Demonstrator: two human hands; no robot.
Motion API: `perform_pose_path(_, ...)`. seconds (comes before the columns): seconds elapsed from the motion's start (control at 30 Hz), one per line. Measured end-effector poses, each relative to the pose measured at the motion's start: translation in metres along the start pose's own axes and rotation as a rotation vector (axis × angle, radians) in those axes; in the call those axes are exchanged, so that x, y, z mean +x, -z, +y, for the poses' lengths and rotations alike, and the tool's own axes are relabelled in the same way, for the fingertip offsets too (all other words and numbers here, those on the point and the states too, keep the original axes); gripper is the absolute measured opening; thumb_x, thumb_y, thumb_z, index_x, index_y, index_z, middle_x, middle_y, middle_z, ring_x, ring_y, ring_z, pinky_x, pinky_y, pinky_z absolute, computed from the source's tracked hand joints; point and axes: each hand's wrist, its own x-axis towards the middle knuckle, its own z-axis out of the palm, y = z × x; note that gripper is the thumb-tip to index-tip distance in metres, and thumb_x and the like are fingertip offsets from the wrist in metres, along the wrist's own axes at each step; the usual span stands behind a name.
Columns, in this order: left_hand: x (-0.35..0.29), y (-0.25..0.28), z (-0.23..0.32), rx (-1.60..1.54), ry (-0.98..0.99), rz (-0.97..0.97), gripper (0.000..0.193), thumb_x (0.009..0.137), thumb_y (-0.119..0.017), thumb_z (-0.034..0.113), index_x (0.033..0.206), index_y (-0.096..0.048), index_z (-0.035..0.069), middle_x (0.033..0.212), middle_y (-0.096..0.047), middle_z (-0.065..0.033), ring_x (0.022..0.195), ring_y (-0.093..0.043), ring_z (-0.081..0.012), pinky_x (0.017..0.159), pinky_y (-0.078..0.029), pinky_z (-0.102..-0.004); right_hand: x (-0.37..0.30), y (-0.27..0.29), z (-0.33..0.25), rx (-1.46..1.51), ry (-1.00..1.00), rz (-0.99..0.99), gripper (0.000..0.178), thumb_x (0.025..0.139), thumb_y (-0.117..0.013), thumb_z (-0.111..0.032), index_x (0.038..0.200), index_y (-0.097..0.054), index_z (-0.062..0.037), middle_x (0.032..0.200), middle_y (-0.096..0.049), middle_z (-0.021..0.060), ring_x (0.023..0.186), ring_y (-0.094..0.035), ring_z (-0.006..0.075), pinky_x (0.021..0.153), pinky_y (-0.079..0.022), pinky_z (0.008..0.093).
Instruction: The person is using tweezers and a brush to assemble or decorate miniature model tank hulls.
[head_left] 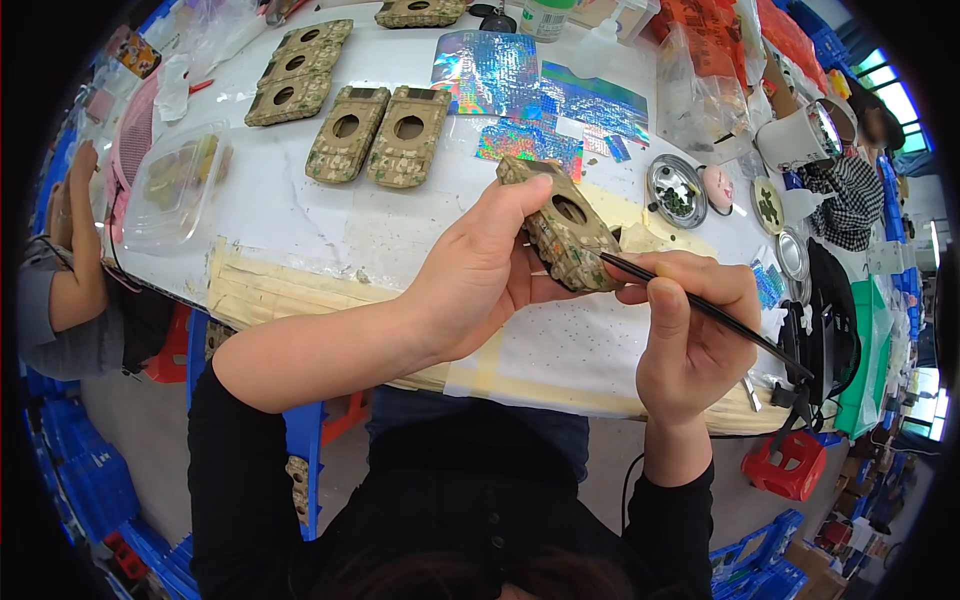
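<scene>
My left hand [470,255] is closed around a camouflage-painted model tank hull [590,238], tilted above the table, its round top opening facing up. My right hand [700,330] pinches slim black tweezers [735,325], whose tip meets the hull's near right end. Whether the tip grips a small part is too small to tell. Beyond my left hand, two similar hulls stand side by side, a left one [345,135] and a right one [408,138]. Past my right hand, a round metal dish [652,205] holds small dark green pieces.
More hulls [300,70] stand at the back left. Shiny holographic sheets [485,72] lie at the back middle. A clear plastic box [165,225] is on the left, near another person's arm [85,240]. To the right are a white cup [790,140] and a green tray [868,350].
</scene>
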Motion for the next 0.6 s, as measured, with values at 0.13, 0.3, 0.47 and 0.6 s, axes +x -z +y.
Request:
perform_pose_path(0.13, 0.0002, 0.0014, -0.0004, 0.003, 0.003, -0.003, 0.047, 0.095, -0.033, 0.041, 0.125, -0.041, 0.007, 0.118, -0.055, -0.0124, 0.107, -0.056, -0.0197, 0.094, -0.045, -0.0392, -0.0003, 0.0006, 0.0005, -0.021, 0.000, 0.000, 0.016, 0.080, -0.067, 0.000, 0.091, -0.055, 0.0024, 0.089, -0.063, 0.0132, 0.082, -0.061, 0.0179, 0.078, -0.047, 0.0290)
perform_pose_path(0.3, 0.0003, 0.0007, 0.0001, -0.005, 0.007, -0.010, 0.047, 0.095, -0.033, 0.042, 0.125, -0.041, 0.007, 0.119, -0.055, -0.0124, 0.108, -0.056, -0.0199, 0.094, -0.045, -0.0394, -0.0003, 0.0014, 0.0000, -0.021, -0.002, 0.001, 0.016, 0.080, -0.066, 0.001, 0.092, -0.055, 0.0023, 0.089, -0.063, 0.0132, 0.082, -0.061, 0.0181, 0.078, -0.047, 0.0294)
perform_pose_path(0.47, -0.0003, 0.0007, 0.0003, -0.012, 0.005, -0.011, 0.047, 0.095, -0.033, 0.041, 0.126, -0.041, 0.007, 0.119, -0.055, -0.0124, 0.108, -0.056, -0.0200, 0.095, -0.045, -0.0394, -0.0006, 0.0005, 0.0008, -0.009, -0.006, 0.003, 0.015, 0.080, -0.066, 0.001, 0.091, -0.055, 0.0023, 0.090, -0.063, 0.0136, 0.082, -0.061, 0.0178, 0.076, -0.047, 0.0285)
perform_pose_path(0.6, -0.0002, 0.0004, 0.0010, -0.013, 0.005, -0.024, 0.047, 0.095, -0.032, 0.041, 0.126, -0.041, 0.007, 0.119, -0.055, -0.0122, 0.107, -0.056, -0.0199, 0.094, -0.045, -0.0393, 0.0002, -0.0005, -0.0005, 0.020, -0.015, 0.003, 0.015, 0.080, -0.065, 0.002, 0.091, -0.055, 0.0025, 0.090, -0.063, 0.0142, 0.081, -0.061, 0.0173, 0.074, -0.047, 0.0272)
